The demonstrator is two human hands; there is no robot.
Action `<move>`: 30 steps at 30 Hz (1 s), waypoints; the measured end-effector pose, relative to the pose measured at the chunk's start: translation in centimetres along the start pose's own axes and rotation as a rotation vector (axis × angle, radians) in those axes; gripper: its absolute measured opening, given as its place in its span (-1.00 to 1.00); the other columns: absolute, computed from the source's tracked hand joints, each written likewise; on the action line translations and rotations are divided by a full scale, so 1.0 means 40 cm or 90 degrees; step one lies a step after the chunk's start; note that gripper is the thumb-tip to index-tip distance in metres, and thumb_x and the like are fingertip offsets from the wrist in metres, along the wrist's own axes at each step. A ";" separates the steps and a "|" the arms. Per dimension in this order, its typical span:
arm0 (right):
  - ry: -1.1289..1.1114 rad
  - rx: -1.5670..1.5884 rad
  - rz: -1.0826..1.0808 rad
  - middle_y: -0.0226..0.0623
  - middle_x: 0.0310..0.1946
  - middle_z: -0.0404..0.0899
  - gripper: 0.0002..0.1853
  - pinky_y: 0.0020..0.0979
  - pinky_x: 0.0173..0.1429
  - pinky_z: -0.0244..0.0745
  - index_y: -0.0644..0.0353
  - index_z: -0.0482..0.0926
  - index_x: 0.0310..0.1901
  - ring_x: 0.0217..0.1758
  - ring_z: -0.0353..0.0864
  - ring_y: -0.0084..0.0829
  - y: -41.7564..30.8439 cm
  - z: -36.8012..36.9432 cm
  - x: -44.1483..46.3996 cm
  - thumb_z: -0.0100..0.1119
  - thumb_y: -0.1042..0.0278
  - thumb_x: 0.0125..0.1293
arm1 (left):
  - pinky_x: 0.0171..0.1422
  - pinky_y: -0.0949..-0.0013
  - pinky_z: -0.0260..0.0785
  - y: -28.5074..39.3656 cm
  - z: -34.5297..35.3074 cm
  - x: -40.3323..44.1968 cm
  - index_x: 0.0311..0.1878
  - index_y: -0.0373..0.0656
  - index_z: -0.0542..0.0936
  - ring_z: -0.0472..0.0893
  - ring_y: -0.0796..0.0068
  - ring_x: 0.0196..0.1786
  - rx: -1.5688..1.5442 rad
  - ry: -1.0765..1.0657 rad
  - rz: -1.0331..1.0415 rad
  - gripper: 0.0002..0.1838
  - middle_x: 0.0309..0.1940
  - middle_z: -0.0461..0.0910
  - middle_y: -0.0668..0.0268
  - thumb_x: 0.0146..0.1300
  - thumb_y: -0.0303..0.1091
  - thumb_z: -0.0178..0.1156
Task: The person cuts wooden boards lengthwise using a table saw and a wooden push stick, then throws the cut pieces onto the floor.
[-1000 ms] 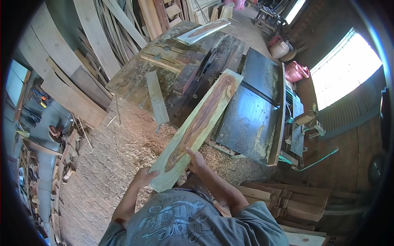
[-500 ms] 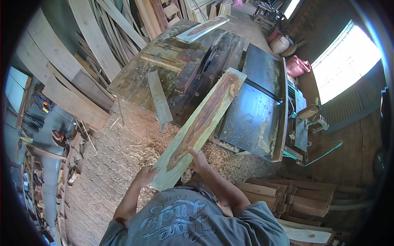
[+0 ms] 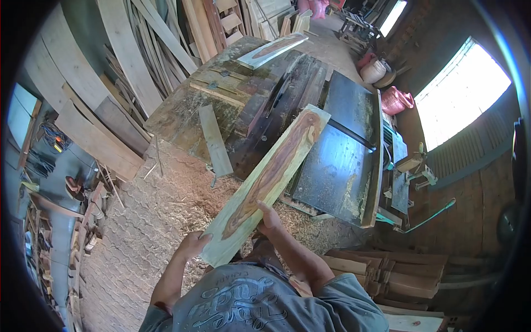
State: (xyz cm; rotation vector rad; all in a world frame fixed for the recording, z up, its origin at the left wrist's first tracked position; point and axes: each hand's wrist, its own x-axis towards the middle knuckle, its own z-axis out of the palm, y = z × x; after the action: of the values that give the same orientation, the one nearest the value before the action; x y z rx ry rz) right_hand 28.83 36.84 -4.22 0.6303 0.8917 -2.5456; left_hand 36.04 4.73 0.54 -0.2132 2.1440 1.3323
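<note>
A long wooden board (image 3: 266,185), pale at the edges with a dark reddish grain down its middle, slants up and to the right from my body. My left hand (image 3: 193,244) grips its near left edge. On the right edge, a little farther along, my right hand (image 3: 269,219) is closed with the thumb on top; the fingers underneath are hidden. The board's far end overlaps the gap between the wooden saw table (image 3: 221,83) and the dark metal machine bed (image 3: 338,166). A saw blade (image 3: 278,95) stands up from the table beyond it.
A narrow wood strip (image 3: 214,141) lies over the table's near edge. Another grained board (image 3: 272,51) rests at its far end. Planks (image 3: 133,61) lean on the left wall; stacked boards (image 3: 409,274) lie at right. Wood shavings (image 3: 188,193) cover the floor.
The view has tilted slightly, so the table and machine sit a little lower in the picture. Both hands keep their hold on the board, which has hardly shifted against my body.
</note>
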 end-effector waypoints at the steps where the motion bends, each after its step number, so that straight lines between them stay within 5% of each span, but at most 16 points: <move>1: -0.003 -0.005 0.003 -0.04 0.29 0.65 -0.39 0.15 0.48 0.55 0.25 0.44 0.48 0.34 0.66 0.05 0.003 0.008 0.000 0.30 0.12 0.53 | -0.02 0.22 0.58 0.011 -0.011 -0.007 0.06 -0.32 0.78 0.74 0.38 -0.21 0.020 -0.005 -0.010 -0.37 -0.25 0.82 0.15 0.51 0.20 0.28; 9: 0.158 -0.029 -0.030 -0.08 0.17 0.68 -0.52 0.08 0.18 0.75 0.23 0.50 0.38 0.15 0.76 -0.03 0.052 0.091 -0.054 0.32 0.28 0.53 | -0.02 0.23 0.58 -0.149 -0.056 0.011 0.09 -0.39 0.76 0.74 0.36 -0.20 -0.028 -0.062 -0.025 -0.31 -0.21 0.82 0.14 0.46 0.22 0.32; 21: 0.157 -0.254 -0.022 -0.16 -0.05 0.74 -0.56 -0.17 0.00 0.77 0.31 0.58 0.26 -0.09 0.80 -0.24 0.019 0.215 -0.190 0.39 0.28 0.46 | 0.13 0.20 0.67 -0.199 -0.076 -0.101 0.25 -0.34 0.68 0.83 0.25 0.01 -0.452 -0.213 -0.186 -0.45 0.05 0.82 0.10 0.54 0.00 0.34; 27: 0.203 -0.188 -0.109 -0.14 0.01 0.71 -0.55 -0.10 0.06 0.74 0.29 0.58 0.25 -0.01 0.78 -0.16 -0.014 0.224 -0.154 0.40 0.24 0.45 | 0.18 0.16 0.66 -0.240 -0.047 -0.120 0.25 -0.36 0.68 0.83 0.24 0.05 -0.555 -0.250 -0.224 -0.43 0.06 0.82 0.08 0.49 0.00 0.39; 30: 0.187 -0.118 -0.022 -0.14 0.05 0.72 -0.54 -0.03 0.18 0.72 0.28 0.57 0.28 0.09 0.77 -0.11 -0.044 0.171 -0.122 0.36 0.20 0.50 | 0.13 0.20 0.65 -0.208 -0.055 -0.147 0.22 -0.34 0.70 0.81 0.31 -0.02 -0.480 -0.204 -0.199 -0.45 0.02 0.83 0.13 0.45 -0.02 0.44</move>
State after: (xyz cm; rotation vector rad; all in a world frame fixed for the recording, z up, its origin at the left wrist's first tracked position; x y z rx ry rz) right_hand 30.09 34.60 3.99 0.9533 1.2293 -2.3983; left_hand 43.48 -2.19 -1.80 -0.5611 1.2138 1.7771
